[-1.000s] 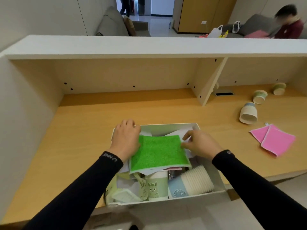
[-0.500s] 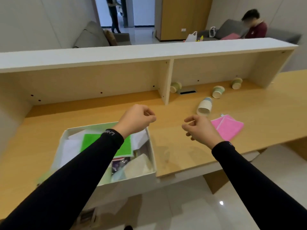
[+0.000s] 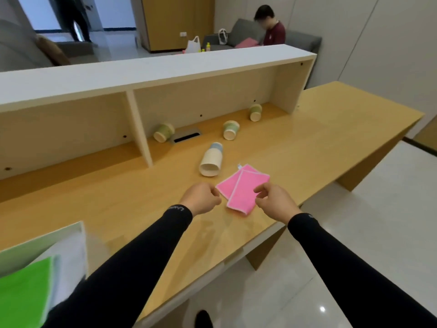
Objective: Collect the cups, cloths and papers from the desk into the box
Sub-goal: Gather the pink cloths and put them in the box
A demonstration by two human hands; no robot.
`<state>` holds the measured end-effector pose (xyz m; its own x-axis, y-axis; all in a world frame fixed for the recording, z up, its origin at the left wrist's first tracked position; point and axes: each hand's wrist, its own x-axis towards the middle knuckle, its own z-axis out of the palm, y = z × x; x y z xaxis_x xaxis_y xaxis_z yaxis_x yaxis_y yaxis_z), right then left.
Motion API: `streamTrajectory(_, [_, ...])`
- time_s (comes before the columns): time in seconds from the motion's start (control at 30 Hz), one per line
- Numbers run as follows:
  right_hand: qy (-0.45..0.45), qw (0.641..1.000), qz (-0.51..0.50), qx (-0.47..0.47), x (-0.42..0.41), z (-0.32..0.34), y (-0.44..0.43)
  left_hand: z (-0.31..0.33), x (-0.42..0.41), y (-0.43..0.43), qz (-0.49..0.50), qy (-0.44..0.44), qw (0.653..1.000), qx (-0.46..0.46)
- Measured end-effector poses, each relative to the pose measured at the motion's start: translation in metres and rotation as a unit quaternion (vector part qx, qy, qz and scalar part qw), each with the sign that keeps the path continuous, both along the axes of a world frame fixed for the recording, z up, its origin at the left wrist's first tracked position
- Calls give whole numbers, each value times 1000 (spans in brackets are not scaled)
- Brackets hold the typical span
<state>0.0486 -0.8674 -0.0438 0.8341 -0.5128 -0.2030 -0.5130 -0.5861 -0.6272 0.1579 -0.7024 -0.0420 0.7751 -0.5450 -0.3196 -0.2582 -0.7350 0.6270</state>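
Two overlapping pink cloths (image 3: pixel 241 188) lie on the wooden desk (image 3: pixel 331 138) near its front edge. My left hand (image 3: pixel 201 201) hovers loosely curled at their left corner, holding nothing. My right hand (image 3: pixel 274 200) is at their right edge, thumb and forefinger slightly apart and empty. Behind the cloths a stack of pale cups (image 3: pixel 211 159) lies on its side. Three green cups lie tipped over farther back: one (image 3: pixel 163 133) by the divider, one (image 3: pixel 230 130) in the middle, one (image 3: pixel 255 112) under the shelf. The white box (image 3: pixel 42 235) at lower left holds a green cloth (image 3: pixel 23 294) and papers (image 3: pixel 71 256).
A white-topped shelf (image 3: pixel 165 67) runs along the back of the desk, with an upright divider (image 3: pixel 139 129) and a cable slot (image 3: pixel 186 137). The desk's front edge drops to a tiled floor (image 3: pixel 354 256). A person sits on a sofa (image 3: pixel 272 31) far behind.
Both hands left the green cloth in the box and moved right to the pink cloths. The view swung right, so the box now sits at the lower left.
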Motion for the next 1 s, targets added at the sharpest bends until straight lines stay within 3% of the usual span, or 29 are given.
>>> streamTrajectory(0.27, [39,999,13,-25,41,-23,-72,-47,3,-73,-91,-51,993,54])
streamTrajectory(0.4, [62,991,92,-78,59,-38,-98,-64,-4,-94,-176,-82,969,151])
streamTrajectory(0.53, [73,961,212,-163,76,-60,-124,-76,-8,-114,-99,-109,970,196])
streamTrajectory(0.67, [98,909,328,-238,89,-81,-142,-76,-8,-127,-67,-149,960,225])
streamTrajectory(0.73, [88,890,349,-281,96,-88,-149,-73,-5,-129,-17,-153,969,191])
streamTrajectory(0.83, [45,889,353,-289,106,-89,-153,-59,5,-122,129,-133,981,51])
streamTrajectory(0.9, [-31,927,319,-195,112,-78,-151,-46,14,-110,219,-105,969,-55])
streamTrajectory(1.0, [-130,963,235,20,123,-35,-135,-16,28,-82,359,-53,906,-217])
